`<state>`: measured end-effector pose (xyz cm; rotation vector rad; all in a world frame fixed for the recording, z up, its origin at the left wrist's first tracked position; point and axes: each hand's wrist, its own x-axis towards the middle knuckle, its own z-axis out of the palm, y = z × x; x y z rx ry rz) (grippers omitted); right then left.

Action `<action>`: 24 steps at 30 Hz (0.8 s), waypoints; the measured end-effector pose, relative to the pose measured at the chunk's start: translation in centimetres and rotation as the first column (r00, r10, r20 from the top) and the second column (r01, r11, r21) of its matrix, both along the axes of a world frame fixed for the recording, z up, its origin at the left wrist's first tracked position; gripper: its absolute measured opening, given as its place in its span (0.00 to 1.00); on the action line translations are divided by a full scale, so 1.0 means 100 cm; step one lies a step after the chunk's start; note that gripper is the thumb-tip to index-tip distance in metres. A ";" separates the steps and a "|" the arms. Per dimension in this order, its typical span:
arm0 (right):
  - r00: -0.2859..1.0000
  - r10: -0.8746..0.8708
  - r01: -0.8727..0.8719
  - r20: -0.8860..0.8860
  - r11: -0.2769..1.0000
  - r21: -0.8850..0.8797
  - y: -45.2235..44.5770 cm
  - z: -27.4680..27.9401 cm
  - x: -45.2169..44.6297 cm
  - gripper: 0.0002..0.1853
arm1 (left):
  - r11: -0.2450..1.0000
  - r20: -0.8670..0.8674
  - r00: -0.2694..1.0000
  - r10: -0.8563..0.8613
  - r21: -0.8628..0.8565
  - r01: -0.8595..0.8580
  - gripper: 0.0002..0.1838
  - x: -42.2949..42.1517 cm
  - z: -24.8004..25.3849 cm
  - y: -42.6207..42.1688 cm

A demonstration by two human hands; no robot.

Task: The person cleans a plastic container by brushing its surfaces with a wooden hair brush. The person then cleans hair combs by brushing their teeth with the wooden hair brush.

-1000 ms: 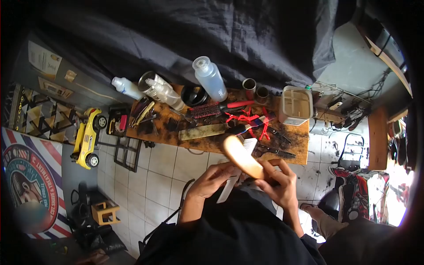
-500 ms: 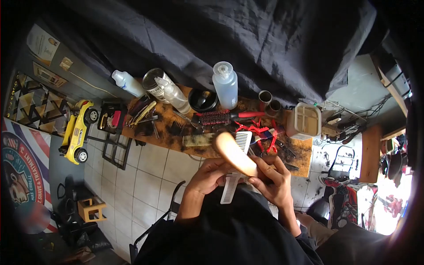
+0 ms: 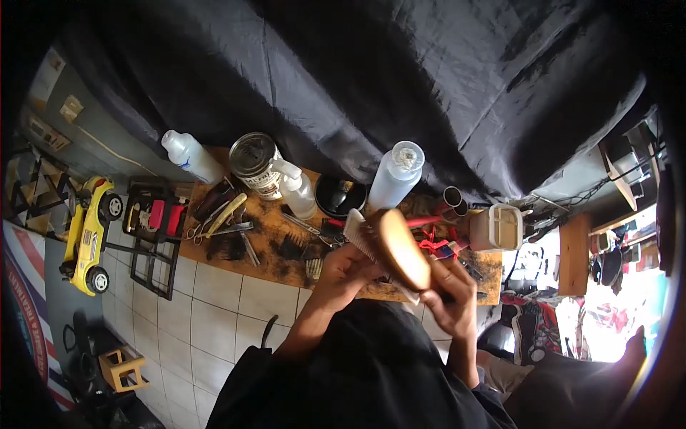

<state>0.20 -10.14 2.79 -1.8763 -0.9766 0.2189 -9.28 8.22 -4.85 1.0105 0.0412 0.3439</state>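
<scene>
Nearest, in front of black clothing [image 3: 357, 365], the left hand [image 3: 346, 275] has its fingers clamped on a white comb [image 3: 357, 232], and the right hand [image 3: 454, 293] has its fingers clamped around a wooden-backed brush [image 3: 402, 250]. Brush and comb cross between the hands, above the front edge of the tabletop [image 3: 275, 272], a wooden surface smudged with dark hair. On it, towards the left, lies a yellow-handled tool [image 3: 230, 214] among other slim tools; red clips [image 3: 436, 243] lie to the right, just beyond the brush. Along the back stand a white bottle [image 3: 193, 157], a large tin [image 3: 257, 168], a spray bottle [image 3: 299, 196], a black bowl [image 3: 332, 196], a tall bluish bottle [image 3: 394, 179] and a squarish tub [image 3: 496, 227]. Pale tiles [image 3: 214, 307] cover the floor beneath — to the left are a yellow toy car [image 3: 89, 236], a black frame [image 3: 153, 264] and a small wooden stool [image 3: 123, 368]. Creased dark cloth [image 3: 321, 79] hangs behind the tabletop, beside a grey wall [image 3: 107, 114]; bright light glares at the far right.
</scene>
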 end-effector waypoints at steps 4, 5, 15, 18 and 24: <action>0.975 -0.218 0.220 0.047 0.974 -0.058 0.009 -0.004 -0.003 0.27 | 0.999 -0.002 0.999 -0.042 -0.034 0.041 0.23 0.004 0.007 0.019; 0.976 -0.198 0.203 0.087 0.978 -0.046 0.012 -0.013 -0.007 0.27 | 0.998 -0.004 0.998 -0.056 -0.036 0.056 0.23 0.007 0.004 0.021; 0.998 -0.055 0.058 -0.037 0.996 0.063 -0.007 -0.020 -0.004 0.24 | 0.992 -0.031 0.998 -0.058 -0.112 0.055 0.23 0.013 0.001 0.016; 0.975 -0.203 0.209 -0.093 0.976 0.057 -0.015 -0.016 0.002 0.26 | 0.979 0.049 0.999 0.005 -0.202 0.005 0.26 0.020 0.025 0.007; 0.990 -0.136 0.137 -0.030 0.990 0.019 -0.030 -0.006 0.014 0.25 | 0.965 0.176 0.984 0.022 -0.262 0.025 0.27 0.026 0.028 -0.007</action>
